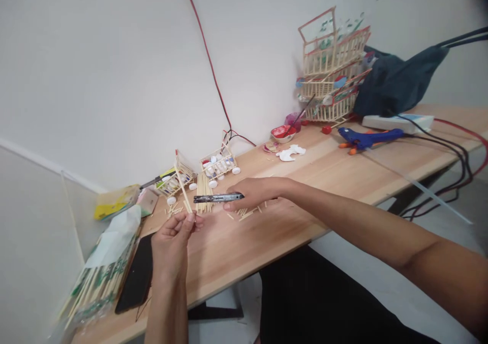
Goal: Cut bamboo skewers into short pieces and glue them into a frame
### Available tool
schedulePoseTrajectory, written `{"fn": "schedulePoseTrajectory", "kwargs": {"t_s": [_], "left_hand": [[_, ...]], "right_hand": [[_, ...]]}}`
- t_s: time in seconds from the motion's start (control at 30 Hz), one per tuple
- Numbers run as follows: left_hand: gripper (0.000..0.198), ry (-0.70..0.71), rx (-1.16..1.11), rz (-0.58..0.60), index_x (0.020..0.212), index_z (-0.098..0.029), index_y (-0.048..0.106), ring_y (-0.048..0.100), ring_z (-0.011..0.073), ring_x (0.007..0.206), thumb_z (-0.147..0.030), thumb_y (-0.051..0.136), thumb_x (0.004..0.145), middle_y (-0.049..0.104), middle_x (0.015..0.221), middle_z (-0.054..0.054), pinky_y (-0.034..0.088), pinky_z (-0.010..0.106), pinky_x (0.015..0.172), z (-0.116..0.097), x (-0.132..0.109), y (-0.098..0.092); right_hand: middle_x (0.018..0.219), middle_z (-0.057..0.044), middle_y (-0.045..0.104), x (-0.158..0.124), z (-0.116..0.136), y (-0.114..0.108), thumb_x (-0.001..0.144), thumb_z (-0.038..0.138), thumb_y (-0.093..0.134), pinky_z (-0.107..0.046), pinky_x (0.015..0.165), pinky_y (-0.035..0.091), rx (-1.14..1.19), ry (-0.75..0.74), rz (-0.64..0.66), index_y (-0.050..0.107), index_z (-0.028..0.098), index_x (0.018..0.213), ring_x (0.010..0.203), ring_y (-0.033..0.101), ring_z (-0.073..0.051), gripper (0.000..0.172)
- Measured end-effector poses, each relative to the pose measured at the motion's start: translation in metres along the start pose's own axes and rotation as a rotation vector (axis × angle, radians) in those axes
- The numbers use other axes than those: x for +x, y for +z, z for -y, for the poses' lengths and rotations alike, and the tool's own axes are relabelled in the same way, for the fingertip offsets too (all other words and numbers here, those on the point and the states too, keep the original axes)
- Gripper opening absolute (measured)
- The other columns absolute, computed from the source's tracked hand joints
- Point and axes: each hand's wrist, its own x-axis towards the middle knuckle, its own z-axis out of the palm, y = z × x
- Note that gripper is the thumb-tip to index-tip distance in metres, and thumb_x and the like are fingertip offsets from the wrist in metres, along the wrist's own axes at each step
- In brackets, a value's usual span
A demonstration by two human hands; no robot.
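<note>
My left hand [176,228] is closed, thumb against fingers, on pale thin wooden sticks [183,189] that point up and away. My right hand [253,192] grips a narrow grey-and-black metal tool [218,198], whose exact kind I cannot make out. The tool's far end is close to the sticks; whether it touches them I cannot tell. Behind the tool lies a bundle of wooden sticks [205,187] on the table. Short cut pieces [248,214] are scattered beneath my right hand.
Two small stick carts [219,167] with white wheels stand near the wall. Stacked stick baskets [331,80], a red paint bowl [282,134] and a blue glue gun [368,138] are to the right. A black phone [135,273] and bagged chopsticks [102,278] lie left.
</note>
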Motion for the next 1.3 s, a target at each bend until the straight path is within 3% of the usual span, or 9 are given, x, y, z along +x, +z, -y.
{"fn": "schedulePoseTrajectory", "kwargs": {"t_s": [0.27, 0.7, 1.3], "left_hand": [[0.025, -0.115, 0.006, 0.202, 0.078, -0.012, 0.070, 0.060, 0.0122, 0.062, -0.034, 0.076, 0.069, 0.069, 0.069, 0.005, 0.050, 0.023, 0.063, 0.005, -0.015, 0.007], [0.027, -0.154, -0.033, 0.184, 0.076, -0.012, 0.070, 0.062, 0.0135, 0.059, -0.035, 0.079, 0.064, 0.069, 0.066, 0.006, 0.050, 0.023, 0.059, 0.007, -0.017, 0.003], [0.031, -0.153, 0.018, 0.135, 0.074, -0.012, 0.070, 0.063, 0.0157, 0.058, -0.038, 0.080, 0.061, 0.070, 0.064, 0.008, 0.051, 0.026, 0.058, 0.008, -0.021, -0.002]], "right_hand": [[0.084, -0.008, 0.066, 0.000, 0.008, 0.002, 0.085, 0.064, 0.041, -0.023, 0.064, 0.038, -0.039, 0.070, 0.074, 0.063, 0.013, 0.091, 0.075, 0.059, -0.018, 0.056], [0.076, -0.008, 0.065, 0.007, 0.023, 0.010, 0.084, 0.067, 0.041, -0.024, 0.060, 0.037, -0.078, 0.099, 0.041, 0.065, 0.013, 0.082, 0.067, 0.056, -0.016, 0.059], [0.071, -0.007, 0.065, 0.014, 0.021, 0.024, 0.081, 0.071, 0.042, -0.022, 0.055, 0.036, -0.091, 0.081, -0.001, 0.066, 0.013, 0.081, 0.062, 0.056, -0.015, 0.062]]}}
